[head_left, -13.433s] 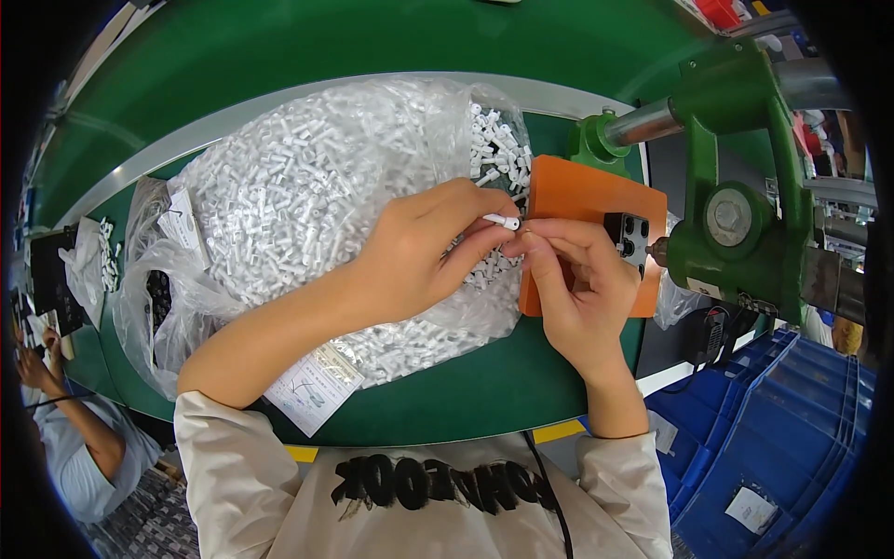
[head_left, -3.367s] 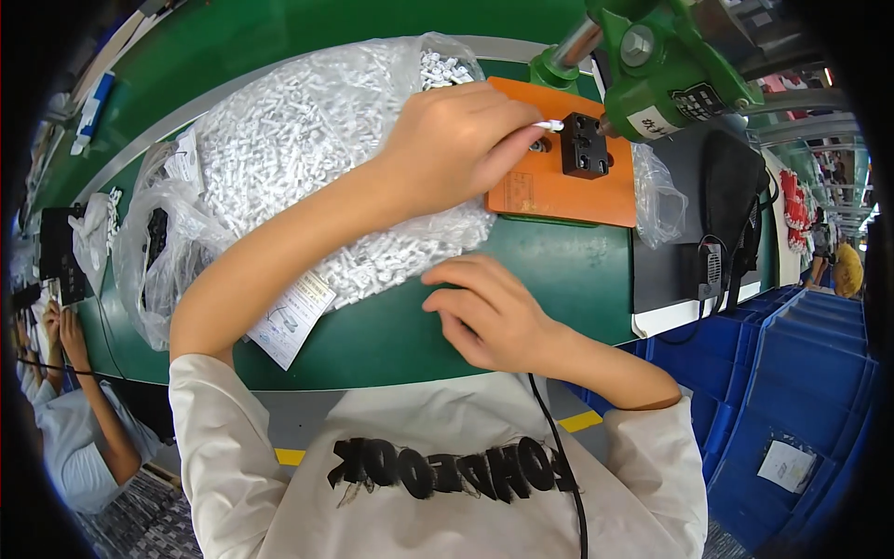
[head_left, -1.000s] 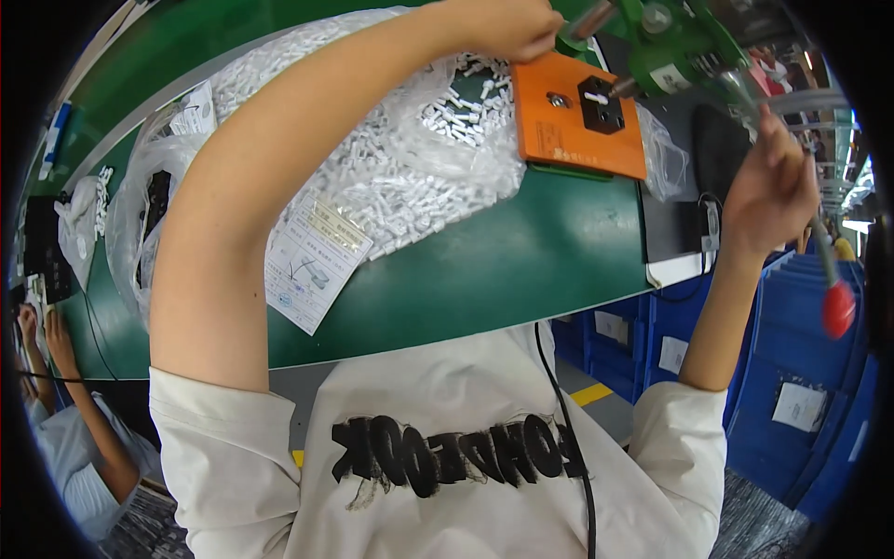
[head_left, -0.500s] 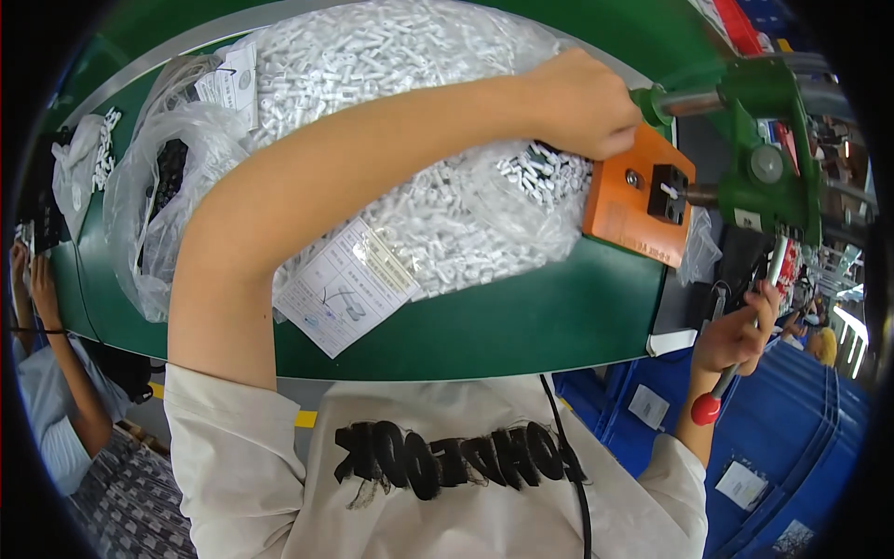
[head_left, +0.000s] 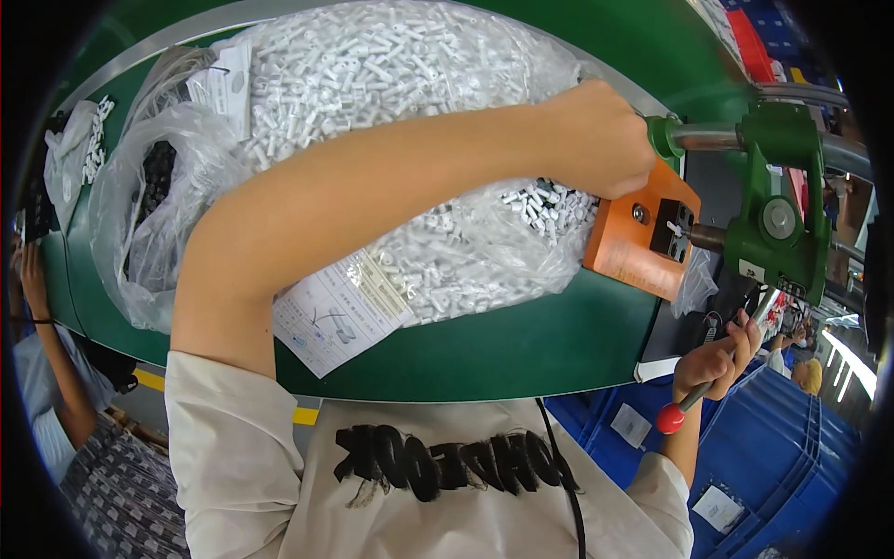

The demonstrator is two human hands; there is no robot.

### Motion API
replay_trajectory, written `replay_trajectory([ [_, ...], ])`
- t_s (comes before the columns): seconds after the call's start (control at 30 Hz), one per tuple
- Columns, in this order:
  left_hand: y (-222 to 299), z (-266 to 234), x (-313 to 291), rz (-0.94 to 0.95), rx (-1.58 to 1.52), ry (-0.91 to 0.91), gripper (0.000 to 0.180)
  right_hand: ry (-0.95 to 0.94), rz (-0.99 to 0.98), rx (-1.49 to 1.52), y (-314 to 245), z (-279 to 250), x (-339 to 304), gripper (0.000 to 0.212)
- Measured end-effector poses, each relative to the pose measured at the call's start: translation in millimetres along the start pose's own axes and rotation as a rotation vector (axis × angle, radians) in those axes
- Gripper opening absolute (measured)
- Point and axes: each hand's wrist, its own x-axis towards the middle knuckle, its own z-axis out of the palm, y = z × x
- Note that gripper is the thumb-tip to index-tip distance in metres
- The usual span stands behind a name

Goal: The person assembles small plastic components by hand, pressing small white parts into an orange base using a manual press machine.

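Note:
My left hand (head_left: 603, 140) is closed, its knuckles up, over the far edge of an orange fixture plate (head_left: 626, 244). Whatever its fingers may pinch is hidden beneath the hand. On the plate sits a black block (head_left: 670, 229) with a small white piece in it, and the ram of a green hand press (head_left: 780, 219) points at the block from the right. My right hand (head_left: 715, 359) is wrapped around the press lever (head_left: 700, 395), which ends in a red ball knob (head_left: 670, 418).
A large clear bag of white plastic parts (head_left: 372, 70) covers much of the green table (head_left: 494, 359). Papers and a crumpled plastic bag (head_left: 200, 140) lie left. Blue bins (head_left: 773, 429) stand at lower right. Another person's arm (head_left: 56, 345) shows at far left.
My right hand has swung the lever, and its red knob now sits further left. My left hand stays closed beside the orange plate. The whole view has shifted slightly.

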Motion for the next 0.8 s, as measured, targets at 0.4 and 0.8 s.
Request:
replay_trajectory([
  [0.4, 10.7, 1.1, 1.3, 0.095, -0.023, 0.077, 0.022, 0.264, 0.34, 0.548, 15.2, -57.4, 45.0, 0.036],
  [0.8, 59.4, 11.0, 0.0, 0.03, -0.012, 0.048, 0.026, 0.67, 0.745, 0.283, 53.9, -3.6, 143.5, 0.048],
])
